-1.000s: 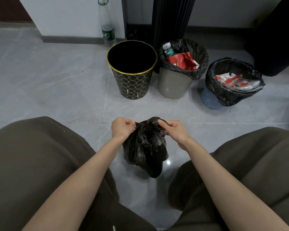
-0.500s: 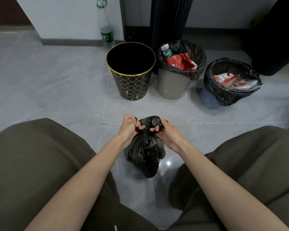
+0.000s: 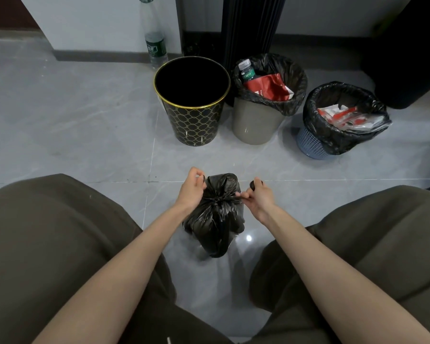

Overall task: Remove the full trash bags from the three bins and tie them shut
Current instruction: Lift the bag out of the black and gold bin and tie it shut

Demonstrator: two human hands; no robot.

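- Head view: one black trash bag (image 3: 216,219), neck bunched into a knot, down at the floor (image 3: 72,120); can't tell whether it rests there.
- Two hands: left hand (image 3: 193,192) grip pinches one bag tail, right hand (image 3: 258,197) grip pinches the other.
- Three bins behind: black-and-gold bin (image 3: 191,125) empty; grey bin (image 3: 253,125) and blue bin (image 3: 308,145) each bag-lined, full.
- One bottle (image 3: 155,45) at the wall.

The trash bag (image 3: 216,219) is thin black plastic film, glossy and heavily crinkled. The floor (image 3: 85,120) is polished grey tile, smooth, with a bright glint on it. The black bin (image 3: 191,122) has a glossy skin with a gold lattice and a shiny gold rim. The grey bin (image 3: 253,125) is smooth, cloudy plastic; the blue bin (image 3: 308,145) is perforated plastic. The water bottle (image 3: 154,40) is clear plastic. The trousers (image 3: 47,244) are matt olive cloth.
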